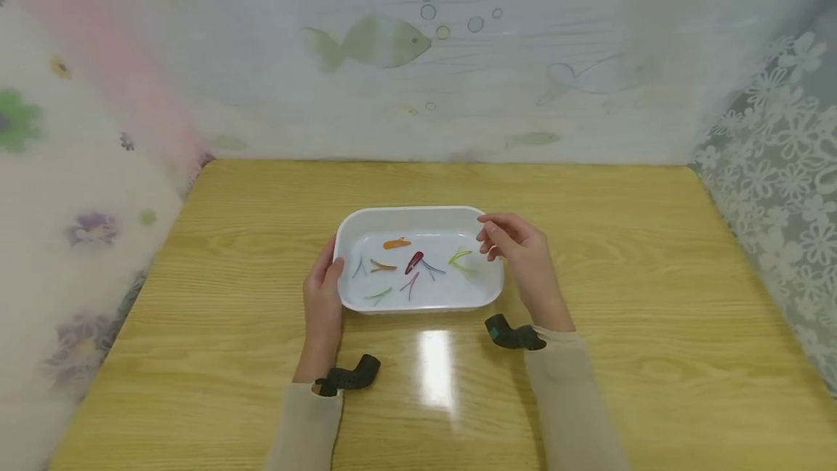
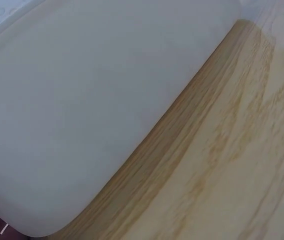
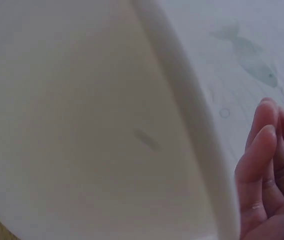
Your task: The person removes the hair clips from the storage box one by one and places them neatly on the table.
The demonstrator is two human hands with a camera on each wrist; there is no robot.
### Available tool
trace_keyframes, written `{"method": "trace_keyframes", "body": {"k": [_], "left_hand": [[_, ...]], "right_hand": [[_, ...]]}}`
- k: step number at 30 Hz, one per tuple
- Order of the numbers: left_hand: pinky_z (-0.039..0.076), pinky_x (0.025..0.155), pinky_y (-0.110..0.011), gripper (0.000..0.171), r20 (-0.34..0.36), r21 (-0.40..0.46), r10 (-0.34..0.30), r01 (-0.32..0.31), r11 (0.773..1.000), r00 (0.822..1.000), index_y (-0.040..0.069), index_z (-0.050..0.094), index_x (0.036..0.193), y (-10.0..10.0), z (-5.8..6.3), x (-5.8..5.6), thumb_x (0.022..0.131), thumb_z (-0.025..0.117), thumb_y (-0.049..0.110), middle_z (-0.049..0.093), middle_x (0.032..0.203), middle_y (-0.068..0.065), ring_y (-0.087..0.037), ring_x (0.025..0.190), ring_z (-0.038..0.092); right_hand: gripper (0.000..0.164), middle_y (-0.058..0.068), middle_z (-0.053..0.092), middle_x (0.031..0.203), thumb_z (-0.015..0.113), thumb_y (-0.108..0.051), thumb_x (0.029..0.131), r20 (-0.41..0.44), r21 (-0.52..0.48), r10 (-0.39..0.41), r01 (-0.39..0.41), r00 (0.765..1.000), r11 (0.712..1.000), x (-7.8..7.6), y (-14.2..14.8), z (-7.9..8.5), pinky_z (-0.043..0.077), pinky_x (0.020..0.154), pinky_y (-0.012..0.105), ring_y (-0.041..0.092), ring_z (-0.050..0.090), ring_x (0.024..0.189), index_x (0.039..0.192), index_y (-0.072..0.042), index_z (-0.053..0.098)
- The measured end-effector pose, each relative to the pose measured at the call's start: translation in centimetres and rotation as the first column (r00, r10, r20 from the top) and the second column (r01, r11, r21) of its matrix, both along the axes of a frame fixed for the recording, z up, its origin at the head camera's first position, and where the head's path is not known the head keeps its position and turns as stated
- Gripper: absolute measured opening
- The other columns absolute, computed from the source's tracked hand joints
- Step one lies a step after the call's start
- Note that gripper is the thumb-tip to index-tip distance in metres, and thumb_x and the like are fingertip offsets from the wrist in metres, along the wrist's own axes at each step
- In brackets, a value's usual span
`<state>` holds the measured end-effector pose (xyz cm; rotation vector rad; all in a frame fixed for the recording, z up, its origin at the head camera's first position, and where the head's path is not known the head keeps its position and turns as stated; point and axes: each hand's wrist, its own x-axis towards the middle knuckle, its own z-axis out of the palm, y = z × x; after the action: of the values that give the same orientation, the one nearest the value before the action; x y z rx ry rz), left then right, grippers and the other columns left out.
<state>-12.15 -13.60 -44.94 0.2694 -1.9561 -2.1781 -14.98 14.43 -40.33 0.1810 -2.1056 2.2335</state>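
A white rectangular tray (image 1: pixel 418 221) is in the middle of the head view, above the wooden table. My left hand (image 1: pixel 322 304) grips its left end, with the thumb at the rim. Inside lie small hair clips: an orange one (image 1: pixel 396 243), a dark red one (image 1: pixel 414 262), and several thin forked ones, including a yellow clip (image 1: pixel 461 258) and a brown clip (image 1: pixel 382 266). At the right end, my right hand (image 1: pixel 530 260) hovers by the rim with fingers loosely bent and nothing seen in them. The wrist views are mostly filled by the tray's outer side (image 2: pixel 92 100).
The table (image 1: pixel 641 275) has a wood-grain top. Behind it hangs a pale cloth (image 1: pixel 510 93) printed with fish, with flowered cloths at both sides. A black wrist mount (image 1: pixel 513 333) sits on each forearm, close to the tray's front side.
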Motion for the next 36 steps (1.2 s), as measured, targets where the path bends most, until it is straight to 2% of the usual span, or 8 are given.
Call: {"method": "trace_keyframes", "body": {"k": [5, 11, 15, 20, 25, 31, 33, 36], "left_hand": [[0.036, 0.095, -0.023, 0.035, 0.005, -0.011, 0.002, -0.002, 1.000, 1.000, 0.017, 0.049, 0.128, 0.0, 0.0, 0.0, 0.094, 0.044, 0.020, 0.046, 0.131, 0.006, -0.005, 0.120, 0.039], [0.035, 0.096, -0.023, 0.035, 0.030, -0.021, 0.024, -0.023, 1.000, 0.999, 0.018, 0.049, 0.129, -0.2, -0.1, 0.3, 0.094, 0.043, 0.022, 0.045, 0.131, 0.007, -0.004, 0.121, 0.038], [0.035, 0.096, -0.024, 0.035, 0.030, 0.006, 0.020, -0.021, 1.000, 0.999, 0.018, 0.049, 0.129, -0.2, -0.2, 0.3, 0.094, 0.044, 0.024, 0.045, 0.132, 0.007, -0.005, 0.121, 0.038], [0.036, 0.096, -0.024, 0.036, 0.013, 0.027, 0.010, -0.011, 1.000, 1.000, 0.017, 0.049, 0.128, -0.1, -0.2, 0.0, 0.094, 0.045, 0.027, 0.045, 0.131, 0.007, -0.005, 0.120, 0.039], [0.035, 0.096, -0.024, 0.037, -0.019, 0.035, -0.009, 0.010, 0.999, 1.000, 0.017, 0.048, 0.129, 0.0, -0.3, 0.0, 0.094, 0.044, 0.027, 0.044, 0.132, 0.005, -0.007, 0.121, 0.039], [0.035, 0.097, -0.023, 0.036, -0.024, 0.011, -0.009, 0.009, 1.000, 1.000, 0.019, 0.048, 0.129, -0.2, -0.3, 0.0, 0.094, 0.044, 0.028, 0.045, 0.132, 0.007, -0.006, 0.120, 0.039], [0.034, 0.097, -0.024, 0.036, -0.020, 0.014, -0.016, 0.016, 1.000, 1.000, 0.019, 0.048, 0.129, -0.2, -0.2, 0.1, 0.095, 0.043, 0.026, 0.044, 0.132, 0.006, -0.006, 0.120, 0.039], [0.034, 0.097, -0.024, 0.036, -0.009, 0.013, -0.025, 0.025, 1.000, 1.000, 0.015, 0.046, 0.131, -0.1, 0.5, 0.3, 0.095, 0.042, 0.021, 0.044, 0.133, 0.004, -0.007, 0.120, 0.039]], "right_hand": [[0.021, 0.015, 0.060, 0.085, 0.059, -0.014, 0.087, 0.076, 0.127, 0.009, -0.019, 0.997, 0.992, 0.9, -1.6, 1.8, 0.050, 0.061, 0.029, 0.028, 0.056, 0.071, 0.104, -0.002, 0.061], [0.018, 0.021, 0.061, 0.088, 0.057, -0.008, 0.087, 0.130, 0.237, 0.072, -0.101, 0.989, 0.966, 1.9, -4.3, 3.3, 0.048, 0.068, 0.047, 0.041, 0.055, 0.077, 0.104, -0.003, 0.061], [0.020, 0.024, 0.060, 0.090, 0.056, -0.010, 0.088, 0.114, 0.254, 0.090, -0.116, 0.989, 0.960, 1.7, -5.3, 2.7, 0.047, 0.069, 0.051, 0.040, 0.056, 0.077, 0.105, -0.002, 0.060], [0.020, 0.018, 0.062, 0.089, 0.056, -0.014, 0.088, 0.095, 0.307, 0.102, -0.127, 0.990, 0.943, 1.0, -5.9, 1.0, 0.049, 0.066, 0.040, 0.033, 0.059, 0.074, 0.106, -0.006, 0.061], [0.023, 0.008, 0.063, 0.083, 0.056, -0.025, 0.088, 0.105, 0.455, 0.124, -0.159, 0.987, 0.876, 0.7, -6.3, 0.3, 0.047, 0.062, 0.032, 0.027, 0.059, 0.074, 0.106, -0.014, 0.062], [0.024, 0.005, 0.060, 0.073, 0.052, -0.030, 0.090, 0.170, 0.531, 0.179, -0.243, 0.969, 0.812, 0.4, -6.6, 0.2, 0.046, 0.061, 0.030, 0.022, 0.057, 0.071, 0.104, -0.014, 0.063], [0.021, 0.003, 0.060, 0.072, 0.051, -0.026, 0.091, 0.194, 0.573, 0.213, -0.287, 0.958, 0.767, 0.3, -6.7, 0.2, 0.045, 0.061, 0.029, 0.018, 0.056, 0.069, 0.103, -0.014, 0.063], [0.019, 0.002, 0.060, 0.073, 0.050, -0.022, 0.091, 0.226, 0.650, 0.270, -0.352, 0.936, 0.674, 0.3, -7.0, 0.2, 0.043, 0.060, 0.027, 0.013, 0.054, 0.067, 0.101, -0.015, 0.064]]}}
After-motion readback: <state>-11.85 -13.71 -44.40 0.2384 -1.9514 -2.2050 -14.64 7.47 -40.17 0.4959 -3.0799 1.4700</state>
